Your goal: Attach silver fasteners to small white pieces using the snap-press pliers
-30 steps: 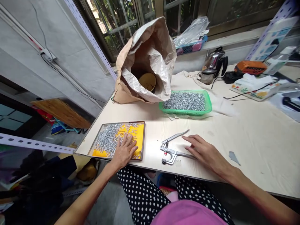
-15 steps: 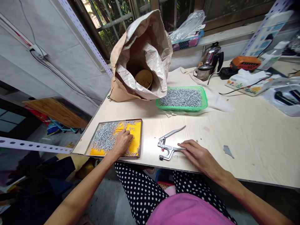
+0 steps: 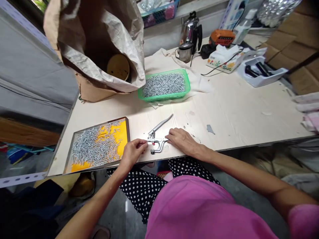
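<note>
A metal hand press with plier-like handles (image 3: 158, 132) lies near the front edge of the pale table (image 3: 236, 109). My right hand (image 3: 182, 141) rests closed over its lower handle. My left hand (image 3: 133, 152) pinches a small metal piece and brings it to the press's jaw. Left of it sits a flat tray with a yellow bottom (image 3: 97, 144), holding several small silver metal pieces. Farther back, a green basket (image 3: 164, 85) is full of the same silver pieces.
A big crumpled paper sack (image 3: 99, 43) with a round yellow lid inside stands at the back left. A steel kettle (image 3: 189, 35), an orange device, a tissue box (image 3: 223, 58) and a white tray with black tools (image 3: 261, 69) line the back. Cardboard boxes stand at the right.
My left hand left the yellow tray with a small piece pinched and came to the press's jaw. My right hand slid onto the press handle. The camera tilted down and right.
</note>
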The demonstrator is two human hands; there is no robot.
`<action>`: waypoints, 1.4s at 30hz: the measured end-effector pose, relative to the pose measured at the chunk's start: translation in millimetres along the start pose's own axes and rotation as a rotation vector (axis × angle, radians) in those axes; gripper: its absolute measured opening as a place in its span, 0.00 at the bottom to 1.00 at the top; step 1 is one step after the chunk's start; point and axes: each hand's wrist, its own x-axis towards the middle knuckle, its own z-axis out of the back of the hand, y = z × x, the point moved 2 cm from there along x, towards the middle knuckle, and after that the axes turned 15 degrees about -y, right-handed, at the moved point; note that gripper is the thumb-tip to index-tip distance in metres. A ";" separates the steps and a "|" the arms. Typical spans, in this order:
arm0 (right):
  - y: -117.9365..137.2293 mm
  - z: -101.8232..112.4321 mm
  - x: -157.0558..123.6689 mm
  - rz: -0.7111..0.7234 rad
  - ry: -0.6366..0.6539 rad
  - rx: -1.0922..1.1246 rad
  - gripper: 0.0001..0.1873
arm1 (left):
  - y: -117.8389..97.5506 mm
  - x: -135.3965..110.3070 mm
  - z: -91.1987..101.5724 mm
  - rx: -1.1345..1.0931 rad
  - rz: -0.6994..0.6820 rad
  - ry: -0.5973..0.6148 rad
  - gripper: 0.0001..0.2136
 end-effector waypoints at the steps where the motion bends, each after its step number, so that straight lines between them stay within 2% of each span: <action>1: -0.6 -1.7 0.1 0.004 -0.006 -0.013 0.08 | 0.0 -1.8 -9.5 -0.057 0.067 0.027 0.14; 4: -1.5 -5.2 -0.2 0.022 -0.038 -0.024 0.08 | 2.7 -2.2 -25.8 -0.160 0.218 0.063 0.15; 7: -1.5 -6.9 -0.7 0.023 -0.060 -0.026 0.09 | 3.9 -0.9 -29.3 -0.153 0.293 0.076 0.17; 15: -1.4 -6.9 -1.1 0.017 -0.074 -0.007 0.07 | -3.1 -2.2 -29.3 -0.049 0.405 0.106 0.15; 22: -0.9 -5.7 0.3 -0.005 -0.052 -0.001 0.09 | -7.8 -0.8 -31.1 -0.005 0.452 0.129 0.12; 27: 1.8 -6.4 -1.0 -0.021 -0.020 0.008 0.08 | -10.8 2.5 -30.1 0.018 0.526 0.256 0.10; 30: -0.7 1.2 0.7 -0.026 0.024 0.070 0.06 | -12.6 3.5 -28.9 0.033 0.530 0.320 0.11; 31: -3.1 5.2 2.7 -0.019 0.034 0.097 0.07 | -12.6 3.5 -28.6 0.038 0.527 0.329 0.12; 32: -6.8 9.3 5.5 -0.009 0.036 0.117 0.14 | -12.2 3.3 -28.4 0.042 0.524 0.334 0.12; 35: -23.4 17.9 18.4 0.018 0.037 0.098 0.44 | -9.6 1.9 -28.2 0.049 0.516 0.339 0.12; 37: -35.3 17.7 27.9 0.052 0.078 0.064 0.55 | -7.9 0.8 -28.0 0.055 0.511 0.331 0.13; 39: -43.3 15.0 35.7 0.104 0.131 0.062 0.55 | -7.4 -0.5 -28.0 0.055 0.498 0.330 0.14; 42: -45.7 13.1 41.8 0.168 0.164 0.072 0.48 | -8.3 -2.8 -28.0 0.045 0.478 0.339 0.14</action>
